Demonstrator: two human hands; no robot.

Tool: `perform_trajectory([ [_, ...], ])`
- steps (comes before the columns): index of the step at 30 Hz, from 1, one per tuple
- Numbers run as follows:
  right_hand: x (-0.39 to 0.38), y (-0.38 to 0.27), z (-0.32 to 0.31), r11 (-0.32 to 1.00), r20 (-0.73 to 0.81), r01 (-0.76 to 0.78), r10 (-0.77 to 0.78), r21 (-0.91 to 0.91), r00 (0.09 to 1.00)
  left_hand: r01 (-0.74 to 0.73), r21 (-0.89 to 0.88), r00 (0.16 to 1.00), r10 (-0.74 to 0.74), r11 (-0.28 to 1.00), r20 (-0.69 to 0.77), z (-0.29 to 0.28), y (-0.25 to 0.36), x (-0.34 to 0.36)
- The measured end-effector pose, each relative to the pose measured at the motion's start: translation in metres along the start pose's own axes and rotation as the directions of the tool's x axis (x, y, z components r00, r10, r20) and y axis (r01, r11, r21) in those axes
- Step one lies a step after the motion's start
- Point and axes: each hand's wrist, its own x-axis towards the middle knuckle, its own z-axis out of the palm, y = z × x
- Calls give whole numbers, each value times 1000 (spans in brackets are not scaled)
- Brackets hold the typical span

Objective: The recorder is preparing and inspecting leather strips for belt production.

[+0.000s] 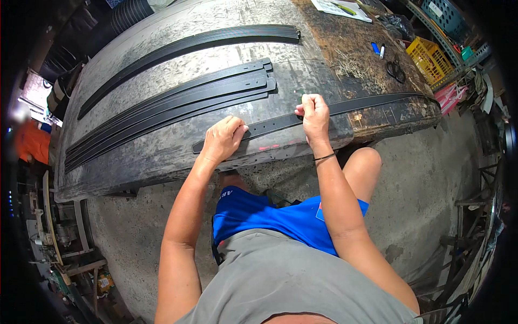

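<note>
A black leather belt strap (286, 122) lies along the near edge of the worktable, with a row of small holes and pale edge stitching. Its pointed end rests at the left, and the rest runs off toward the right edge. My left hand (222, 139) is closed over the strap close to that pointed end, thumb and fingers bent around it. Farther right, my right hand (315, 116) is closed above the strap, thumb and forefinger pressed together. Whatever its fingers hold is hidden. Several more black straps (178, 108) lie side by side beyond my left hand.
A bundle of long black strips (189, 46) lies farther back on the worn table (135, 162). At the right are loose thread scraps (350, 65), scissors (395, 72), a blue-and-white marker (382, 51) and a yellow plastic basket (429, 59). Papers (342, 8) lie at the back.
</note>
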Motion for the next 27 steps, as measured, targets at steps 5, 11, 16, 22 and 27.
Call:
perform_trajectory([
  [5,1,10,-1,985,26,128,-126,-117,992,-27,92,1000,28,995,-12,-7,18,-3],
  [11,-9,-3,7,905,28,233,-239,-356,971,-50,158,997,58,986,-46,0,12,-7],
  [16,-12,-7,9,851,72,311,-310,-424,948,-64,178,995,77,982,-70,1,12,-8],
  [22,-25,-12,18,800,229,431,-367,-416,902,-65,156,995,74,986,-59,1,11,-8],
  [27,-30,-8,22,762,333,517,-407,-390,850,-35,139,998,42,990,-48,-1,12,-7],
])
